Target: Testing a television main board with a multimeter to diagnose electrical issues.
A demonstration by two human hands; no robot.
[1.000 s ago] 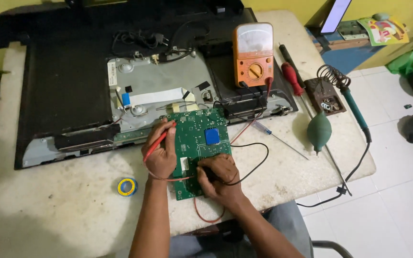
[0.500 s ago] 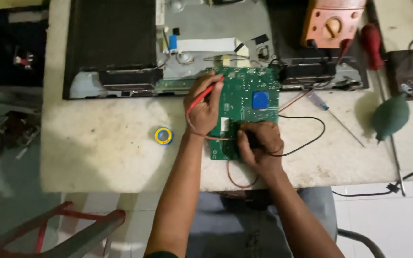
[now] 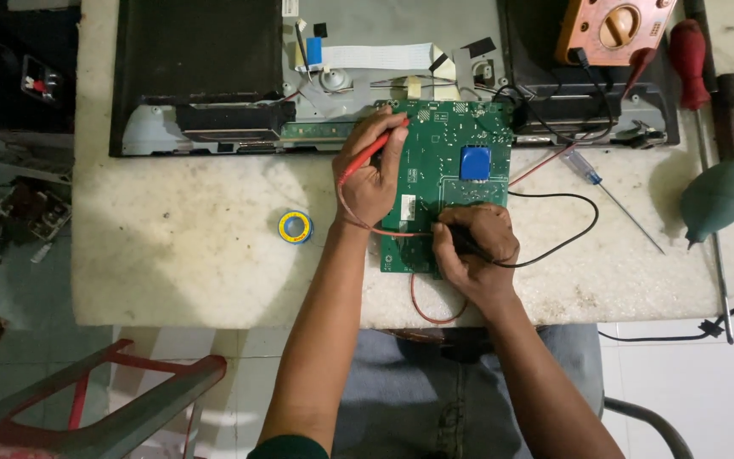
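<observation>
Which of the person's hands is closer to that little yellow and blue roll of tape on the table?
Left. The left hand, holding the red probe, is just right of the tape roll. The right hand lies farther right, on the green circuit board.

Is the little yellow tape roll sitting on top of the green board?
No, the yellow tape roll lies on the table, apart from the green board, beside the left hand.

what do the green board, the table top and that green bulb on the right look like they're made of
Board: likely rigid laminate with a glossy green coating; fine traces and solder dots show. Table top: looks like pale stone or marble, mottled and stained, matte. Bulb: probably soft rubber; smooth, dull green, rounded with a tapered nozzle.
</observation>
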